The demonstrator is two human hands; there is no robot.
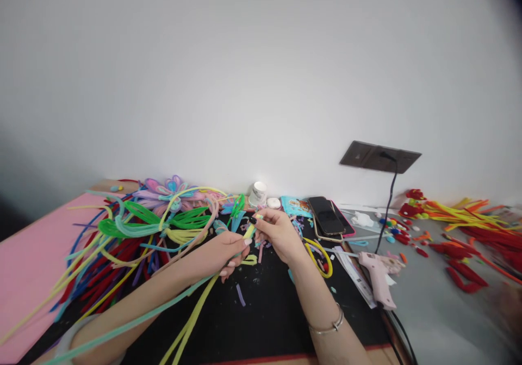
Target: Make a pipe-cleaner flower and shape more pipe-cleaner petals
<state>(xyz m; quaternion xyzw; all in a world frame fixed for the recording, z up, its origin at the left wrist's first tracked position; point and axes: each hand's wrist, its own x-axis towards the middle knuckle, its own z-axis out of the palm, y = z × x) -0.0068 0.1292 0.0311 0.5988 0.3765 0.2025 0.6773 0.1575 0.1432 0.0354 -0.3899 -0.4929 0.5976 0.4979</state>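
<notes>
My left hand [231, 249] is closed around several long fuzzy stems, among them pale yellow stems [194, 315] that hang down towards the front edge and a mint green stem [134, 329] that trails to the lower left. Just right of it, my right hand [274, 231] pinches the upper end of the pale yellow bundle [250, 230] between thumb and fingers. Both hands are close together over the black mat [261, 313]. A silver bangle is on my right wrist.
Colourful stems [122, 245] are piled at left on a pink sheet [30, 259]. A paper cup [258, 193] and phone [326, 215] stand and lie near the wall. At right are a pink glue gun [378, 279], its cord, and red and yellow stems [468, 215].
</notes>
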